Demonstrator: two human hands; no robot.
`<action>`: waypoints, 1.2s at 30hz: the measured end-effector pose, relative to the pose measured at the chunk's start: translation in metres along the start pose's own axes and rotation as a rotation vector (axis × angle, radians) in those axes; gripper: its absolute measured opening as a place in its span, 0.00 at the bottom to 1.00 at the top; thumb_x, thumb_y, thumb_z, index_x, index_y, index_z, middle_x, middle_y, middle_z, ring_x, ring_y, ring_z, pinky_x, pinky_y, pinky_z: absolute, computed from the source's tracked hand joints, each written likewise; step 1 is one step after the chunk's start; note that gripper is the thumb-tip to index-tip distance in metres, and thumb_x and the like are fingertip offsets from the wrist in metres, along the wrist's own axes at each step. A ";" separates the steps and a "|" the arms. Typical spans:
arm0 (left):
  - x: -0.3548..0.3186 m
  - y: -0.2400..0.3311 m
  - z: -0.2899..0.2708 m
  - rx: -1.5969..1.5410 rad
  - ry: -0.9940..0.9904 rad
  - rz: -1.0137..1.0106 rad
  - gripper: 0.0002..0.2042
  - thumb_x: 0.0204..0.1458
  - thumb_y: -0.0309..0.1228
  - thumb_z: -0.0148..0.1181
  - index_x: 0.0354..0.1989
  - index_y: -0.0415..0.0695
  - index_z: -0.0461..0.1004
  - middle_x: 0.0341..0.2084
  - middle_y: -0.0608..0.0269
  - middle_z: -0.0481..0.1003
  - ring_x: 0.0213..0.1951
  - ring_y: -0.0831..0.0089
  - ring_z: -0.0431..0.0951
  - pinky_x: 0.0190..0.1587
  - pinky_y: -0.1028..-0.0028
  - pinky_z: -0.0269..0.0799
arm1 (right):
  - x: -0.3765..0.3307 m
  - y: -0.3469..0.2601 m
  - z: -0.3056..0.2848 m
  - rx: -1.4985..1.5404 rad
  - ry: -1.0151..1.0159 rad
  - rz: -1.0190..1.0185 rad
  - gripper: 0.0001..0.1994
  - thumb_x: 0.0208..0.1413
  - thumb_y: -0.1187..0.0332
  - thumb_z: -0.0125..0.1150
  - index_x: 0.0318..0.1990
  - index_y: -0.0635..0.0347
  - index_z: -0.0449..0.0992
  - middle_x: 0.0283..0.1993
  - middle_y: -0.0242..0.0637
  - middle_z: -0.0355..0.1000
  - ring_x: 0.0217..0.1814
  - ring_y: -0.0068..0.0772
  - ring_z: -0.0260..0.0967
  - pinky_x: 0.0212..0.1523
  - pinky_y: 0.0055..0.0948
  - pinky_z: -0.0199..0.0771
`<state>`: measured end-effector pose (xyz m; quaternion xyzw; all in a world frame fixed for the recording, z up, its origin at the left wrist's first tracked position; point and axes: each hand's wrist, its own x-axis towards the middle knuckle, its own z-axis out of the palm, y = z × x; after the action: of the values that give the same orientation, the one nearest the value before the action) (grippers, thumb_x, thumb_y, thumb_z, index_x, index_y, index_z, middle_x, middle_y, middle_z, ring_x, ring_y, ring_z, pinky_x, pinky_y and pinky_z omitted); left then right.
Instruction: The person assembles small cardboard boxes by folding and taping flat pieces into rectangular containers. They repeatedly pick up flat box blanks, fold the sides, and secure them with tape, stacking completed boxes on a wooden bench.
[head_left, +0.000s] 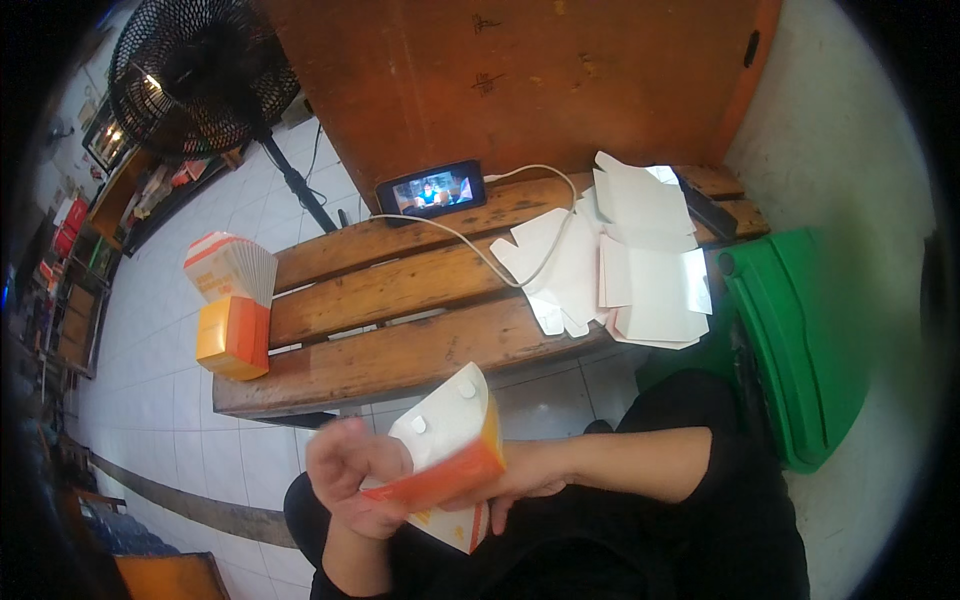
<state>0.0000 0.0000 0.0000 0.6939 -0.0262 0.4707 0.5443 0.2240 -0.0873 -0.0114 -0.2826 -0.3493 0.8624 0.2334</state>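
In front of my lap is a partly folded food carton (445, 475), orange and yellow outside and white inside, with a rounded upper flap that bears two small white tabs. My right hand (525, 480) reaches across from the right and grips the carton from behind; the carton hides part of its fingers. Against the carton's left edge is my left hand (355, 465), slightly blurred, its fingers loosely bent and apart, not wrapped round it. A stack of folded cartons (230, 265) and an orange-yellow carton block (233, 338) rest at the bench's left end.
Flat white carton blanks (655, 255) lie piled on the right of the slatted wooden bench (400, 355). A phone (432, 192) showing a video leans at the back, its white cable (480, 250) looping over the slats. A green bin lid (800, 350) stands right; a fan (195, 75) stands far left.
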 end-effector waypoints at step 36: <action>0.036 0.012 0.059 0.635 -0.052 -0.229 0.39 0.55 0.31 0.70 0.73 0.62 0.56 0.76 0.25 0.37 0.77 0.31 0.43 0.74 0.47 0.50 | -0.020 -0.023 0.031 -0.244 0.255 -0.794 0.56 0.68 0.52 0.59 0.77 0.61 0.13 0.84 0.54 0.13 0.86 0.46 0.10 0.82 0.44 0.21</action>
<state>0.0503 -0.0333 0.0356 0.8391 0.1860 0.3731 0.3495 0.2235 -0.0988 0.0306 -0.2560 -0.4985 0.6165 0.5531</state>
